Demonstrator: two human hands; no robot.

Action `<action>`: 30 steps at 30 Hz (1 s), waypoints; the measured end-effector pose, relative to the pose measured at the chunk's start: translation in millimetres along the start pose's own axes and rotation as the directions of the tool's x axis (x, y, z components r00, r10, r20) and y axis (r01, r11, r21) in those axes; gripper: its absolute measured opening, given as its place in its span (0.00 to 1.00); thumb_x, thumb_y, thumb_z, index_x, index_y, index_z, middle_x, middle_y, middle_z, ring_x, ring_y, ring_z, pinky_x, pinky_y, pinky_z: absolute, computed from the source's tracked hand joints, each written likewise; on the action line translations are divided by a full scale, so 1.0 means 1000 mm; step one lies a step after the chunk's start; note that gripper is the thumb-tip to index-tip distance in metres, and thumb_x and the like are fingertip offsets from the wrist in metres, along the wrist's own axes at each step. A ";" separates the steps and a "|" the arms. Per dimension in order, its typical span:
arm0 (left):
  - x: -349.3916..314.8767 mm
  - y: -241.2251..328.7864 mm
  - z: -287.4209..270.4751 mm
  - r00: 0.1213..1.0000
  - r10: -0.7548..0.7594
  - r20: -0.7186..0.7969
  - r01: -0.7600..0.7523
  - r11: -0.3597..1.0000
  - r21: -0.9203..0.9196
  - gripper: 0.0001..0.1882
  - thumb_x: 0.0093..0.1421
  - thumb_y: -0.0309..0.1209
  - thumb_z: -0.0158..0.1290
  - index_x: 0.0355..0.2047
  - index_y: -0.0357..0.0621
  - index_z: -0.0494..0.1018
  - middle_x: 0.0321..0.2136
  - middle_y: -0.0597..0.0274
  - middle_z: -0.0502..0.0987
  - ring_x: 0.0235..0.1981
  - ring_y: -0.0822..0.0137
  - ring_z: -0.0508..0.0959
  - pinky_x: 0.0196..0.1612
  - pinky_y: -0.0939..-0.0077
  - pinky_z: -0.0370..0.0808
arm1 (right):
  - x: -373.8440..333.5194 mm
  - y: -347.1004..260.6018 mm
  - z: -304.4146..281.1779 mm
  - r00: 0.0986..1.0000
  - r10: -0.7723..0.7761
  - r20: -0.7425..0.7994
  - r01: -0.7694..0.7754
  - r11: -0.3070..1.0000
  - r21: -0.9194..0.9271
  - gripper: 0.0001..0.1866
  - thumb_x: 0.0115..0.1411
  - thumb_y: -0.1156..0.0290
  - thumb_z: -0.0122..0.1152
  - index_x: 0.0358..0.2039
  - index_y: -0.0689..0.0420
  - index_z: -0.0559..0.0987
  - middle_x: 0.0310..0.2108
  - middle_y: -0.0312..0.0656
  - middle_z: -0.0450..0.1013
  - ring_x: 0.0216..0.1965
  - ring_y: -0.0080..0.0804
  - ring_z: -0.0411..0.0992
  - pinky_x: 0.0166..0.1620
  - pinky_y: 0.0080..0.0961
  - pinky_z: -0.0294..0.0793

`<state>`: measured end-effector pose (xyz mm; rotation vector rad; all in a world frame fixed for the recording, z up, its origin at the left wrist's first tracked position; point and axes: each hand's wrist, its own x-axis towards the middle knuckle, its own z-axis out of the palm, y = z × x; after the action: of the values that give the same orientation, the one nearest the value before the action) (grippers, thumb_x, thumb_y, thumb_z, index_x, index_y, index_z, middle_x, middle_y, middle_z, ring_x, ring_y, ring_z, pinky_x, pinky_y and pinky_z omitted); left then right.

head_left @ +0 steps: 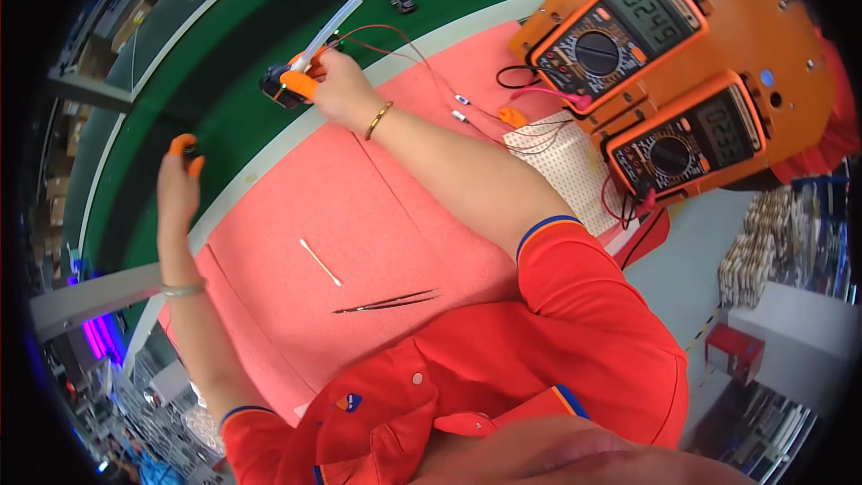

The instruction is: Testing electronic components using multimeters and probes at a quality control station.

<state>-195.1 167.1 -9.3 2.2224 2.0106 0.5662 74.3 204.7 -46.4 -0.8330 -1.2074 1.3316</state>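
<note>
My right hand (339,90), in orange finger cots, reaches out over the green conveyor belt (224,112). It is closed round a small black device (280,90), and a translucent tube-like stick (330,29) sticks up from the same grip. A thin red wire runs from this hand to small white connectors (461,115) on the pink mat (359,216). Farther left, my left hand (180,184) also wears orange finger cots and pinches a small black piece (189,154) over the belt. Its exact kind is too small to make out.
Two orange multimeters (597,52) (673,154) sit on an orange stand (561,13) at the right, above a white perforated board (566,166). A cotton swab (321,262) and tweezers (386,303) lie on the mat. Several black devices (401,1) rest along the belt's far side.
</note>
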 end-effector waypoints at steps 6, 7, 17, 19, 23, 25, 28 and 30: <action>-0.005 0.102 0.036 0.990 -0.126 0.058 0.138 0.946 -0.294 0.17 0.50 0.26 0.50 0.42 0.44 0.65 0.25 0.59 0.69 0.23 0.73 0.69 0.27 0.83 0.66 | -0.002 -0.005 -0.002 0.998 0.042 -0.041 -0.040 0.998 0.051 0.11 0.49 0.73 0.56 0.34 0.62 0.69 0.27 0.37 0.69 0.26 0.19 0.67 0.28 0.15 0.68; -0.005 0.102 0.041 0.997 -0.071 -0.014 0.057 0.898 -0.437 0.17 0.51 0.26 0.50 0.43 0.43 0.65 0.26 0.60 0.70 0.23 0.73 0.69 0.27 0.83 0.66 | -0.004 -0.006 0.000 0.998 0.054 -0.045 -0.051 0.996 0.069 0.11 0.49 0.73 0.56 0.33 0.62 0.69 0.27 0.37 0.69 0.26 0.19 0.67 0.28 0.15 0.68; -0.006 0.107 0.046 0.957 -0.258 0.132 0.136 0.000 -0.991 0.14 0.52 0.22 0.47 0.41 0.36 0.65 0.35 0.59 0.70 0.32 0.73 0.71 0.35 0.82 0.70 | -0.005 -0.005 0.000 0.998 0.022 -0.050 -0.019 0.999 0.044 0.11 0.50 0.73 0.55 0.34 0.62 0.68 0.27 0.36 0.68 0.28 0.19 0.66 0.30 0.15 0.67; -0.005 0.098 0.051 0.962 -0.229 0.150 0.151 -0.015 -0.988 0.14 0.52 0.23 0.46 0.41 0.36 0.65 0.35 0.59 0.70 0.32 0.73 0.71 0.35 0.82 0.70 | -0.007 -0.011 0.000 0.998 0.029 -0.063 -0.025 0.998 0.063 0.11 0.50 0.73 0.55 0.34 0.61 0.68 0.28 0.37 0.67 0.29 0.19 0.66 0.31 0.16 0.67; -0.004 0.098 0.059 0.963 -0.174 0.204 0.210 0.016 -0.978 0.13 0.53 0.24 0.46 0.40 0.35 0.66 0.35 0.60 0.70 0.33 0.74 0.71 0.35 0.84 0.69 | -0.010 -0.013 0.001 0.999 0.030 -0.032 -0.028 0.997 0.069 0.10 0.50 0.74 0.54 0.34 0.61 0.67 0.29 0.37 0.67 0.30 0.20 0.66 0.33 0.17 0.67; -0.005 0.102 0.064 0.954 -0.185 0.236 0.260 0.120 -0.958 0.13 0.53 0.25 0.46 0.40 0.35 0.66 0.35 0.60 0.70 0.33 0.74 0.71 0.36 0.85 0.68 | -0.010 -0.006 0.001 0.999 0.036 -0.017 -0.035 0.997 0.075 0.10 0.50 0.74 0.53 0.34 0.60 0.67 0.29 0.38 0.67 0.31 0.20 0.66 0.33 0.17 0.67; -0.005 0.103 0.066 0.961 -0.161 0.226 0.244 0.105 -0.964 0.13 0.53 0.25 0.46 0.40 0.35 0.66 0.34 0.61 0.70 0.33 0.74 0.70 0.36 0.86 0.67 | -0.004 0.012 0.013 0.992 -0.100 0.077 0.102 0.994 -0.029 0.08 0.52 0.74 0.51 0.33 0.60 0.67 0.29 0.39 0.67 0.29 0.22 0.67 0.31 0.18 0.69; -0.006 0.104 0.063 0.966 -0.151 0.208 0.219 0.059 -0.974 0.14 0.53 0.27 0.47 0.40 0.34 0.66 0.33 0.62 0.70 0.33 0.73 0.70 0.37 0.86 0.67 | 0.002 0.013 0.005 0.997 -0.067 -0.027 0.064 0.991 -0.114 0.06 0.53 0.74 0.49 0.32 0.60 0.66 0.29 0.40 0.68 0.28 0.24 0.68 0.29 0.19 0.70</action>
<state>-76.8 159.3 -37.0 0.9875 1.0478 1.3044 66.5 206.9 -57.3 -0.8833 -1.2851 1.2022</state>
